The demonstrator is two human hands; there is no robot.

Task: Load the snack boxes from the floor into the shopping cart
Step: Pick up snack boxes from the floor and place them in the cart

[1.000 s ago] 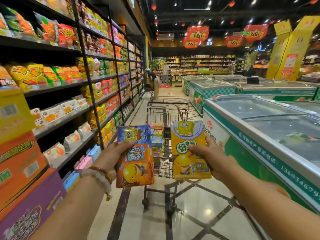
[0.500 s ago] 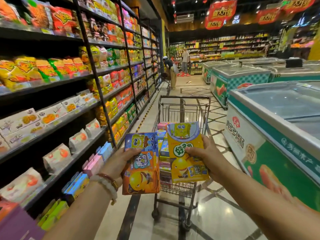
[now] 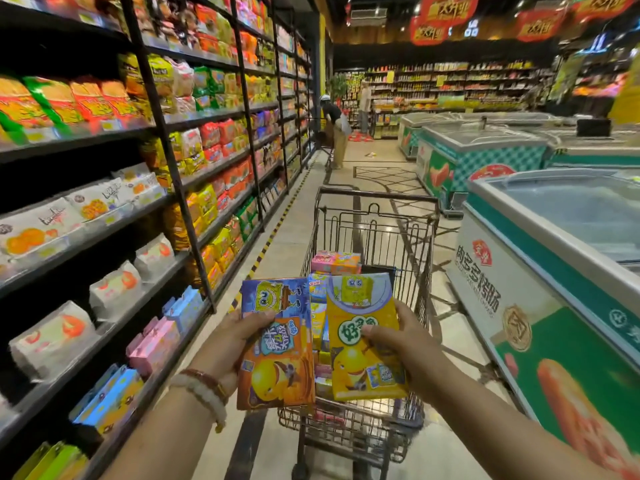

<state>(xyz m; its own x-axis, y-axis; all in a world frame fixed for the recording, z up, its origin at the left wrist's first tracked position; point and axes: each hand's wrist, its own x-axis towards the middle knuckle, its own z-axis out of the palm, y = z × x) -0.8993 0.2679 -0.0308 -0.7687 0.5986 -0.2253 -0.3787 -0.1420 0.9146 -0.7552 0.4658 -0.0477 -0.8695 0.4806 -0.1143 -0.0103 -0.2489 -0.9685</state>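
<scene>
Snack boxes fill both your hands at lower centre: your left hand [image 3: 231, 344] grips a blue-and-orange cardboard box [image 3: 277, 344], your right hand [image 3: 405, 344] pinches a yellow cardboard box [image 3: 363, 337]. Just beyond them stands the wire shopping cart [image 3: 377, 230], colourful boxes [image 3: 334, 263] piled inside, centre frame.

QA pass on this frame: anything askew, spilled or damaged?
Only some litter on the aisle floor far ahead. Both held boxes, left and right, look intact; the cart stands upright.
</scene>
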